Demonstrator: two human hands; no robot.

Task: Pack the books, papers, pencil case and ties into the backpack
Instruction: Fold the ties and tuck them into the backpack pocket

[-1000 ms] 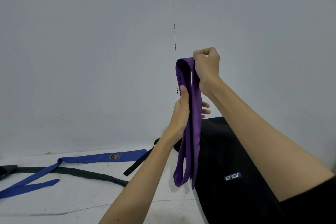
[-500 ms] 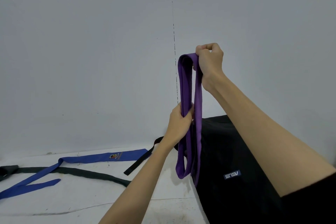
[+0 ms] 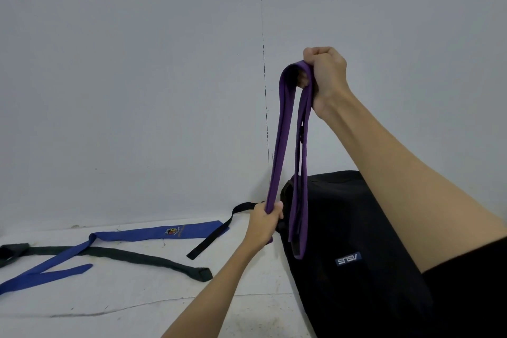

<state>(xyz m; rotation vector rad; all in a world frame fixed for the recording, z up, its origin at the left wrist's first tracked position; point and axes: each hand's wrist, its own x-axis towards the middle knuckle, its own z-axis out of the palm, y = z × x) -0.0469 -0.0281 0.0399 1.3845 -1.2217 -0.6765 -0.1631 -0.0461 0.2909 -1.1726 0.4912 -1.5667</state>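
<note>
A purple tie (image 3: 280, 129) hangs folded over in the air in front of the wall. My right hand (image 3: 326, 74) grips its top fold, raised high. My left hand (image 3: 264, 223) grips the lower end of the left strand, down near the floor. The right strands hang loose in front of the black backpack (image 3: 348, 250), which lies on the floor at the right with a small logo patch. A blue tie (image 3: 115, 239) and a dark tie (image 3: 131, 255) lie stretched across the white floor at the left.
A black backpack strap (image 3: 214, 236) trails onto the floor between the blue tie and the bag. A plain grey wall (image 3: 137, 90) rises close behind. A crack line runs across the floor near the bottom.
My left hand has slid down the purple tie from mid-height to near its lower end. The tie's strands have spread apart. My right hand stays up, holding the top fold.
</note>
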